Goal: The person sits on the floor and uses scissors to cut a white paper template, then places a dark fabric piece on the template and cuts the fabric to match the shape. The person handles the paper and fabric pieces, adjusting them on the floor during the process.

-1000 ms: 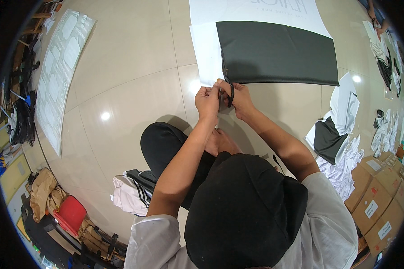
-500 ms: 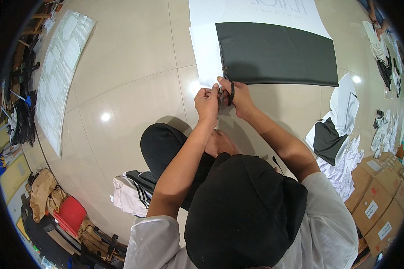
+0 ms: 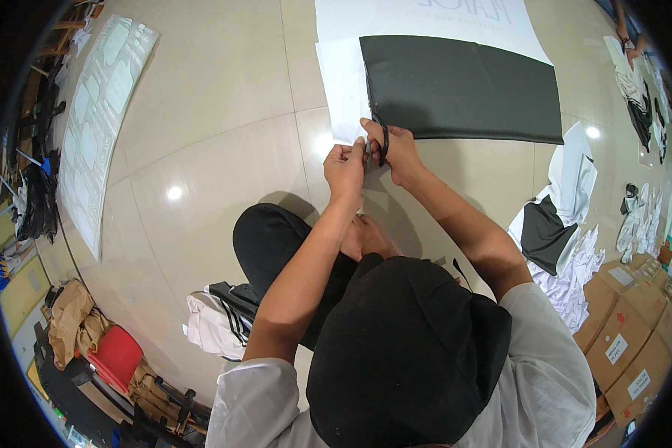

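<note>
My right hand (image 3: 401,155) is closed round the black handles of a pair of scissors (image 3: 384,142), at the near left corner of a dark grey, smooth flat piece of material (image 3: 463,93). The blades point away from me along its left edge, partly hidden by my fingers. Beside it, my left hand (image 3: 343,172) pinches the near edge of a white sheet (image 3: 343,89), which shows as a strip left of the dark piece. Thumb and fingers hide just what the pinch takes in. Both hands nearly touch.
A larger white printed sheet (image 3: 425,22) lies beyond the dark piece. White and black fabric pieces (image 3: 552,231) are heaped at the right, near stacked cardboard boxes (image 3: 627,343). A long clear-wrapped white panel (image 3: 101,127) lies left; a red chair (image 3: 117,358) stands lower left.
My right hand and the scissors have shifted slightly away from me along the dark piece's left edge. My left hand keeps its pinch in nearly the same place.
</note>
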The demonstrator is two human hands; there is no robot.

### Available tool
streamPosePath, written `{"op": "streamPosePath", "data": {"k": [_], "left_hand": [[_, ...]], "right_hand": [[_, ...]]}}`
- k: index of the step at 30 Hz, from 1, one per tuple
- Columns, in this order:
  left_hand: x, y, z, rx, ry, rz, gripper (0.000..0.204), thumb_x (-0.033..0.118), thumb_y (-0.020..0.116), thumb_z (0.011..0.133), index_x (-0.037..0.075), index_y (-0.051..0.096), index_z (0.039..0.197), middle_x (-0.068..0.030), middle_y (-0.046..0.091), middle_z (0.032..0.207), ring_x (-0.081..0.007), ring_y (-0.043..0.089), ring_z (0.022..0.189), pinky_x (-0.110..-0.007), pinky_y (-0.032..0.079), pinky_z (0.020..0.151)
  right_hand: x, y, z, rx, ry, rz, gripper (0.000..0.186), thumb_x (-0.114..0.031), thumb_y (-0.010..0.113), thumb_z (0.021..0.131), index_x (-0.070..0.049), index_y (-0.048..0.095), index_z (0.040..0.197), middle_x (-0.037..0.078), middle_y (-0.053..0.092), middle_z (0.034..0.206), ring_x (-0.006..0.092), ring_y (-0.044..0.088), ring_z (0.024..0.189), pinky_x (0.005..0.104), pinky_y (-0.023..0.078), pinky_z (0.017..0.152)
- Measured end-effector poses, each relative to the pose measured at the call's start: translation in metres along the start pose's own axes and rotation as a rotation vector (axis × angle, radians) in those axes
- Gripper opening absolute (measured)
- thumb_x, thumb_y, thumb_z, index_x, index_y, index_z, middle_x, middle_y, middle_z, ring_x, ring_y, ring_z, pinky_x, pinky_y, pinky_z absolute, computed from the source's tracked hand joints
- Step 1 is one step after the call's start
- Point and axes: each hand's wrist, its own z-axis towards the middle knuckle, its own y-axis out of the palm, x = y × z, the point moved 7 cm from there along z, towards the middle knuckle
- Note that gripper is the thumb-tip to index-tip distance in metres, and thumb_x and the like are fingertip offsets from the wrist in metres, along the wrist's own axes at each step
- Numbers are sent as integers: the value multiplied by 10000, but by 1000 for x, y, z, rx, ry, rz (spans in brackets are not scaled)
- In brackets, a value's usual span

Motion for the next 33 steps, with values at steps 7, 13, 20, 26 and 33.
{"op": "streamPosePath", "data": {"k": [7, 13, 20, 26, 33], "left_hand": [[0, 1, -2, -33, -29, -1, 215, 218, 751, 1050, 64, 679, 918, 8, 660, 812, -71, 533, 705, -264, 402, 650], [-1, 0, -1, -32, -19, 5, 216, 220, 752, 1049, 64, 680, 919, 10, 656, 809, -73, 532, 698, -262, 401, 644], [0, 1, -3, -28, -23, 11, 233, 234, 763, 1038, 57, 684, 909, 4, 666, 804, -75, 529, 691, -263, 404, 639], [-1, 0, -2, -19, -13, 48, 225, 226, 758, 1037, 50, 686, 916, 2, 669, 802, -75, 529, 692, -265, 407, 646], [0, 0, -3, -22, -18, 35, 216, 221, 753, 1039, 52, 687, 922, 5, 676, 809, -72, 526, 691, -262, 402, 644]], "right_hand": [[2, -2, 6, 7, -18, -7, 345, -350, 874, 916, -87, 667, 835, -3, 594, 658, 109, 541, 508, 293, 397, 467], [5, -3, 8, 4, -25, 3, 335, -327, 885, 907, -87, 663, 834, 3, 600, 659, 109, 542, 501, 295, 391, 461], [-2, -1, 13, -28, -41, 24, 372, -364, 881, 904, -72, 661, 834, 6, 596, 650, 119, 548, 497, 293, 390, 473], [-15, 4, 14, -10, -30, 0, 364, -358, 876, 904, -75, 660, 829, 3, 597, 653, 119, 528, 508, 290, 390, 506], [-15, 5, 17, 1, -26, 15, 310, -283, 878, 910, -91, 657, 811, 4, 605, 655, 107, 519, 521, 292, 391, 515]]}}
